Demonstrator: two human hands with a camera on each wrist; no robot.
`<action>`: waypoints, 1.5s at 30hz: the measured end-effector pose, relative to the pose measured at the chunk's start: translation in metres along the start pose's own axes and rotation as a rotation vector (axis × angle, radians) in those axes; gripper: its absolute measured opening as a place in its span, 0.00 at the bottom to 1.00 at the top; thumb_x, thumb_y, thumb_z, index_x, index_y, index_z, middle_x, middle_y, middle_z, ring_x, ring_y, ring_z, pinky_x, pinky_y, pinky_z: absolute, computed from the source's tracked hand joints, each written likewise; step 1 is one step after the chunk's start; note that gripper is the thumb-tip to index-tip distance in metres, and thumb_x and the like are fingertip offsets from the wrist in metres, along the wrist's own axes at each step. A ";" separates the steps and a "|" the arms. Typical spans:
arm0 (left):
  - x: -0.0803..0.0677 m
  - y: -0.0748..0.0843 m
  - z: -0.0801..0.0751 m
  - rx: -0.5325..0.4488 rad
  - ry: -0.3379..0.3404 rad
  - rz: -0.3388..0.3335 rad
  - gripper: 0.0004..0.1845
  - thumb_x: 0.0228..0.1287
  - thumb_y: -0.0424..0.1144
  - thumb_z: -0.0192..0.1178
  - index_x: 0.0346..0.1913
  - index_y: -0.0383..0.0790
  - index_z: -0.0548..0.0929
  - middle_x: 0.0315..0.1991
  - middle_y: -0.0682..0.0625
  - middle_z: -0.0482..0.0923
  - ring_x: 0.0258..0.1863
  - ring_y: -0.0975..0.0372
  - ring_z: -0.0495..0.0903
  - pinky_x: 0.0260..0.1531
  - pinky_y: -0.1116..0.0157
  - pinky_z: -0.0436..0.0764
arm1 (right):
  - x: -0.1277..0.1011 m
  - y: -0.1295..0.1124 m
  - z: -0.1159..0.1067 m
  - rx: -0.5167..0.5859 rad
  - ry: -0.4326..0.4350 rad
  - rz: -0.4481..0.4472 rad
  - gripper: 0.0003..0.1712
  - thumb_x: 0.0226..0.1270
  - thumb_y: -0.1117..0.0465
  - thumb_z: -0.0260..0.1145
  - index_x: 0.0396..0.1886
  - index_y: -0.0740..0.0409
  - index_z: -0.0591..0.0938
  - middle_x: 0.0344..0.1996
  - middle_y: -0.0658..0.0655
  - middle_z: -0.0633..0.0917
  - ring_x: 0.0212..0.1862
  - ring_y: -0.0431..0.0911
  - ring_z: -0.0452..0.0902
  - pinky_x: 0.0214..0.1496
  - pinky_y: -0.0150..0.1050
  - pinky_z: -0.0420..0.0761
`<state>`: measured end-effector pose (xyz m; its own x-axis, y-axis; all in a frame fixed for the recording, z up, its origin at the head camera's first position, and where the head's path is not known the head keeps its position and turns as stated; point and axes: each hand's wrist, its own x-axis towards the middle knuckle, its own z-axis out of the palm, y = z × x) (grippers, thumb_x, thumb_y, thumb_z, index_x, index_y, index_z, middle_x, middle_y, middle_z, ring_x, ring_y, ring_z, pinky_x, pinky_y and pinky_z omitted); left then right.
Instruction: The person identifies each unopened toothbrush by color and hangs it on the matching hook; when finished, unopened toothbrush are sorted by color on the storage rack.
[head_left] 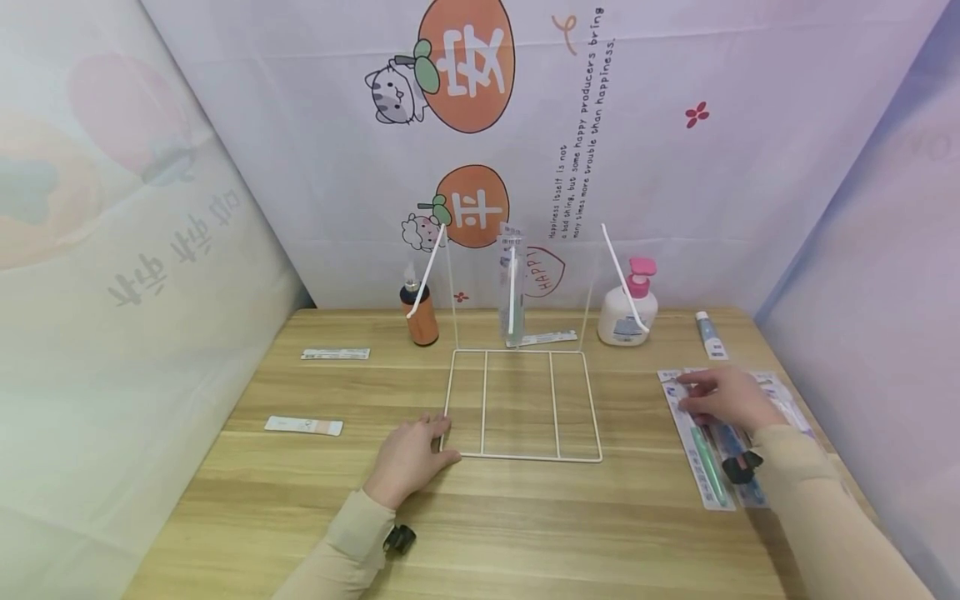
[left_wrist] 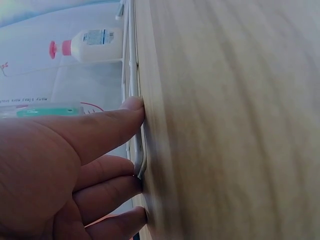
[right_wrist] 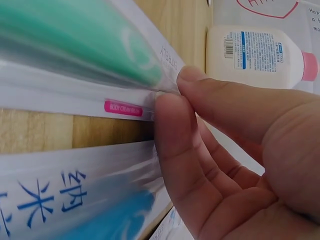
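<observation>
My right hand [head_left: 731, 398] pinches the upper edge of a packaged toothbrush with a green handle [head_left: 708, 462]; thumb and forefinger meet on its clear wrapper in the right wrist view. Beside it lies a blue packaged toothbrush [right_wrist: 115, 215], partly under my wrist, with more packs to the right. My left hand [head_left: 408, 458] holds the near left corner of a white wire rack [head_left: 525, 457], thumb on the front bar and fingers along the side. From the rack's middle arm hang packaged toothbrushes [head_left: 517, 304], one behind another.
An orange bottle with a dark top [head_left: 423, 321] stands left of the rack, a white pump bottle [head_left: 626, 317] right of it. A small tube [head_left: 711, 336] lies at the back right. Thin sachets [head_left: 303, 426] lie on the left, and a narrow packet [head_left: 551, 337] behind the rack.
</observation>
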<state>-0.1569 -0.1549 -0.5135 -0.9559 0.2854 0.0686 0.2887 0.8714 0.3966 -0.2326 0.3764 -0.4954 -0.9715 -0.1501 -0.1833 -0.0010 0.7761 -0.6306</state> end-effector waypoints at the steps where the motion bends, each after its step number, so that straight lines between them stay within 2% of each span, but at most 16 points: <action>1: 0.000 0.000 0.000 -0.001 0.000 0.000 0.33 0.65 0.51 0.78 0.67 0.35 0.86 0.67 0.40 0.82 0.67 0.40 0.81 0.63 0.42 0.82 | 0.000 0.000 0.000 0.003 -0.001 0.009 0.32 0.69 0.60 0.78 0.69 0.70 0.81 0.43 0.63 0.88 0.33 0.46 0.88 0.35 0.42 0.88; 7: -0.001 0.000 0.001 0.000 -0.005 -0.005 0.33 0.65 0.51 0.78 0.67 0.36 0.86 0.68 0.40 0.82 0.67 0.40 0.81 0.63 0.42 0.81 | 0.002 0.001 0.003 0.006 -0.003 0.047 0.33 0.69 0.60 0.78 0.69 0.70 0.81 0.42 0.62 0.88 0.33 0.46 0.87 0.35 0.42 0.88; 16: -0.001 0.000 0.000 0.005 -0.002 -0.006 0.33 0.65 0.51 0.78 0.67 0.36 0.86 0.67 0.41 0.82 0.67 0.40 0.81 0.63 0.42 0.81 | 0.002 0.002 0.004 0.022 0.003 0.079 0.33 0.69 0.59 0.78 0.70 0.68 0.80 0.48 0.69 0.87 0.34 0.46 0.88 0.37 0.42 0.89; 22: -0.001 0.001 0.000 0.000 -0.003 0.001 0.33 0.65 0.50 0.78 0.67 0.36 0.86 0.67 0.41 0.83 0.67 0.40 0.81 0.64 0.42 0.81 | 0.001 0.004 0.004 0.044 0.046 0.042 0.32 0.71 0.57 0.77 0.70 0.67 0.81 0.55 0.74 0.86 0.35 0.47 0.88 0.37 0.42 0.89; 26: -0.002 0.002 0.000 -0.009 -0.006 -0.005 0.33 0.65 0.50 0.78 0.67 0.35 0.86 0.68 0.41 0.82 0.68 0.39 0.80 0.64 0.42 0.81 | -0.001 0.005 0.003 -0.003 0.108 0.002 0.34 0.72 0.51 0.77 0.71 0.64 0.82 0.60 0.73 0.85 0.44 0.54 0.88 0.44 0.50 0.87; 31: -0.001 0.002 0.000 -0.006 0.002 -0.001 0.33 0.65 0.50 0.78 0.67 0.35 0.86 0.67 0.40 0.83 0.67 0.39 0.81 0.64 0.42 0.81 | -0.005 0.002 0.003 0.042 0.130 0.004 0.38 0.74 0.46 0.75 0.74 0.62 0.79 0.68 0.74 0.80 0.54 0.60 0.88 0.55 0.62 0.85; 34: -0.001 0.002 0.000 -0.009 0.006 -0.001 0.33 0.65 0.50 0.78 0.67 0.35 0.86 0.67 0.41 0.83 0.67 0.39 0.81 0.64 0.42 0.81 | -0.008 0.001 0.001 0.057 0.133 -0.008 0.38 0.75 0.46 0.75 0.75 0.63 0.79 0.67 0.74 0.80 0.58 0.64 0.86 0.53 0.59 0.87; 38: -0.001 0.002 -0.001 -0.012 0.004 -0.003 0.33 0.64 0.50 0.79 0.67 0.35 0.86 0.67 0.41 0.83 0.67 0.39 0.81 0.64 0.41 0.81 | -0.009 0.002 0.000 0.061 0.161 -0.043 0.37 0.75 0.44 0.74 0.73 0.63 0.80 0.66 0.75 0.81 0.60 0.69 0.84 0.45 0.47 0.90; 43: -0.002 0.003 -0.001 -0.015 0.001 -0.003 0.33 0.65 0.49 0.79 0.67 0.34 0.86 0.67 0.41 0.83 0.67 0.39 0.80 0.64 0.41 0.81 | -0.012 0.001 0.002 0.061 0.240 -0.070 0.40 0.74 0.39 0.73 0.74 0.59 0.80 0.67 0.71 0.82 0.60 0.69 0.83 0.45 0.40 0.84; 45: -0.002 0.004 -0.001 -0.019 0.001 -0.004 0.33 0.65 0.49 0.79 0.67 0.34 0.85 0.67 0.41 0.83 0.67 0.39 0.80 0.64 0.41 0.81 | -0.016 -0.002 0.003 0.076 0.284 -0.068 0.40 0.74 0.37 0.73 0.75 0.55 0.80 0.67 0.68 0.83 0.60 0.66 0.84 0.46 0.38 0.82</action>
<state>-0.1540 -0.1522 -0.5112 -0.9570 0.2819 0.0681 0.2842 0.8646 0.4145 -0.2166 0.3753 -0.4939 -0.9972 -0.0144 0.0731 -0.0610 0.7207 -0.6906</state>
